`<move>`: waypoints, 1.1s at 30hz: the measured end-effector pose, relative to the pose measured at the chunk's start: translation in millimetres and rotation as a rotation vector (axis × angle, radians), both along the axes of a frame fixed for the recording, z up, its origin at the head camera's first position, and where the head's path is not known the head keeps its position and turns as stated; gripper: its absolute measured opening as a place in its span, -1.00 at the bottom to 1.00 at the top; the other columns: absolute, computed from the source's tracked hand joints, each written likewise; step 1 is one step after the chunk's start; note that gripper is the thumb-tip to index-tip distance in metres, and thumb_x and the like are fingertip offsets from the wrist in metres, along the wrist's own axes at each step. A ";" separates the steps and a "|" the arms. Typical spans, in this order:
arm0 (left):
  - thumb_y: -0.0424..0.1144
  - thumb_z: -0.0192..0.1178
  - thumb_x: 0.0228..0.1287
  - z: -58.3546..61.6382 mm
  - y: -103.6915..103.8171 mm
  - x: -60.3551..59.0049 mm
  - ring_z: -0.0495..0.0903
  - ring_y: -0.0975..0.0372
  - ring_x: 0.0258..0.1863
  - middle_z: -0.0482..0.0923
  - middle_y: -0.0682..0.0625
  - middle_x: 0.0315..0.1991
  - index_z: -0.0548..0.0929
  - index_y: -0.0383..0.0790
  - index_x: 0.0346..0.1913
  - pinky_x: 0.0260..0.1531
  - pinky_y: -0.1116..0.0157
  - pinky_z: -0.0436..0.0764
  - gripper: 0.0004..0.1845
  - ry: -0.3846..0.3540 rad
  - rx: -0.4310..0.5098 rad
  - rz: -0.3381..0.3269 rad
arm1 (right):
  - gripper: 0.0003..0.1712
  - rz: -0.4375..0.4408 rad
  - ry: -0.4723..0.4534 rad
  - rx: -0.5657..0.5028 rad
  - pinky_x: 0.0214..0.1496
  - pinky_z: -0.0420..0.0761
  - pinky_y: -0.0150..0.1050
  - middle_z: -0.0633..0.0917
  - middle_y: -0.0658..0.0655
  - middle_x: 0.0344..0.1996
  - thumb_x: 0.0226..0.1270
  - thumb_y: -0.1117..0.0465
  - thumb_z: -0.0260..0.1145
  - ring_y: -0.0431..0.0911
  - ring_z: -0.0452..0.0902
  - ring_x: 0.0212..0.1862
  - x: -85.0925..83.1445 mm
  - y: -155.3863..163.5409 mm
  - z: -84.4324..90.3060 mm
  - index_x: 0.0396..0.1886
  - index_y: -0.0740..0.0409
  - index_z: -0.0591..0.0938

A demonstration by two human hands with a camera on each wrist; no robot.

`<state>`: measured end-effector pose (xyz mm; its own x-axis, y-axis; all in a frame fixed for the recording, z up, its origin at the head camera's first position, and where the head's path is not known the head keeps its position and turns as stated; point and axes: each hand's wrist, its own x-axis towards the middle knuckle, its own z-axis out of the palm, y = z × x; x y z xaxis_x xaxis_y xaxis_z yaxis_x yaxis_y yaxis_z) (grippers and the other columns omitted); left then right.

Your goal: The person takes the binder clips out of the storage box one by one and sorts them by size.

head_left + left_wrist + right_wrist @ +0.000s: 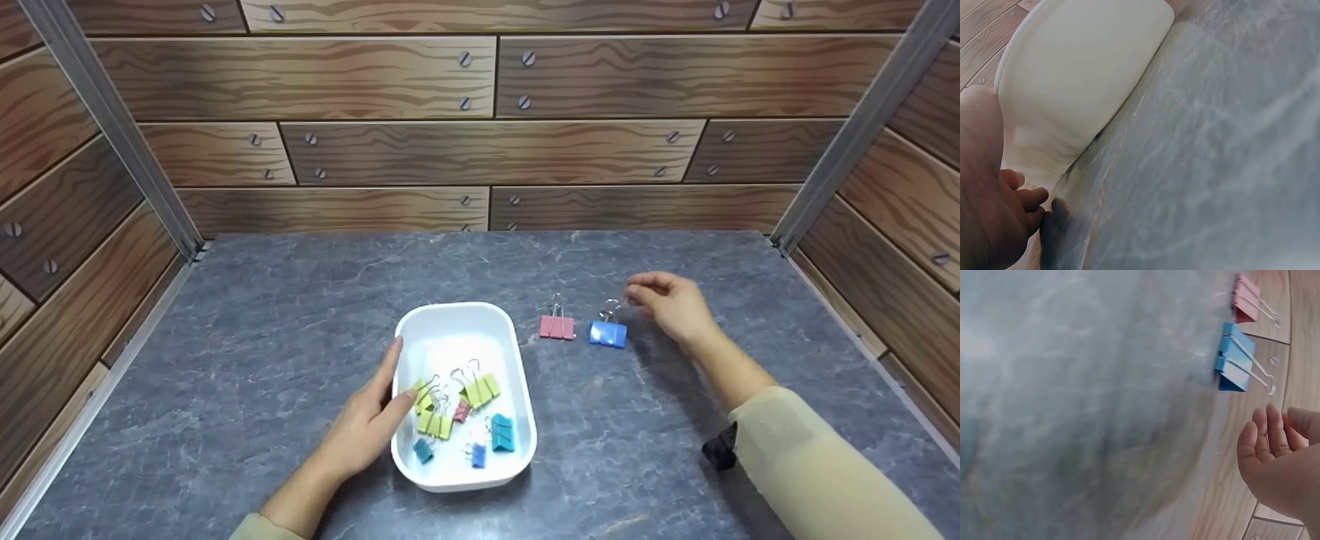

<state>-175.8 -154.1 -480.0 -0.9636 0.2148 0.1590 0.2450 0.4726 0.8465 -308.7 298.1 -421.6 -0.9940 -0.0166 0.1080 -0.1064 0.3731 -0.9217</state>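
Only the head view shows yellow-green clips (482, 391); left hand (360, 429) grips the tray (461, 337), right hand (677, 306) relaxed.

We see two bare hands, the left hand (367, 427) and the right hand (679, 307), with slim fingers (1277, 431) that end in rounded tips. Behind the right fingers, past the wrist, we find a right sleeve (825, 465) in pale yellowish beige, plain, growing broader away from the fingers. At its cuff, on the side nearer the left fingers, we notice a small black block (721, 448), its details too small to tell. Well behind the left fingers, past the forearm, we glimpse a left sleeve (266, 529) in similar beige.
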 end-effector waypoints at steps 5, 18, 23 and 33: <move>-0.06 0.10 0.65 0.1 0.2 0.2 0.13 0.01 0.62 0.05 -0.12 0.68 -0.02 0.04 0.76 0.55 -0.01 0.17 -0.20 -0.001 -0.004 0.003 | -0.58 0.001 0.033 0.025 -0.02 0.73 -0.33 0.79 0.24 -0.03 0.63 0.21 0.29 -0.25 0.72 -0.11 1.5 -7.7 17.4 0.23 0.48 0.62; -0.07 0.10 0.65 0.7 -0.2 0.6 0.17 0.01 0.61 0.08 -0.12 0.68 -0.01 0.03 0.76 0.54 -0.02 0.21 -0.21 0.006 -0.002 0.001 | -0.70 0.338 0.061 -0.070 0.10 0.74 -0.12 0.79 0.29 -0.05 0.53 0.23 0.41 0.07 0.75 0.01 18.2 -84.5 52.3 0.11 0.33 0.72; -0.06 0.11 0.64 0.3 -1.6 0.2 0.16 0.00 0.61 0.09 -0.11 0.67 0.01 0.02 0.75 0.55 -0.03 0.20 -0.21 0.026 -0.014 0.008 | -0.71 0.441 0.036 -0.048 0.05 0.74 -0.15 0.80 0.29 -0.09 0.50 0.25 0.43 0.05 0.74 -0.06 20.2 -116.0 52.3 0.10 0.32 0.74; -0.06 0.13 0.63 0.2 -1.7 2.2 0.20 0.00 0.60 0.11 -0.10 0.66 0.01 0.07 0.75 0.54 -0.02 0.21 -0.20 0.034 -0.019 0.010 | -0.63 0.603 -0.046 -0.007 0.08 0.74 -0.02 0.80 0.17 -0.09 0.48 0.23 0.45 0.08 0.72 -0.04 21.8 -153.7 33.7 0.15 0.37 0.71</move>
<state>-173.5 -155.8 -479.8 -0.9598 0.2082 0.1882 0.2689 0.4908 0.8287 -286.9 144.4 -387.9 -0.8131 -0.5783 0.0668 -0.2569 0.2535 -0.9326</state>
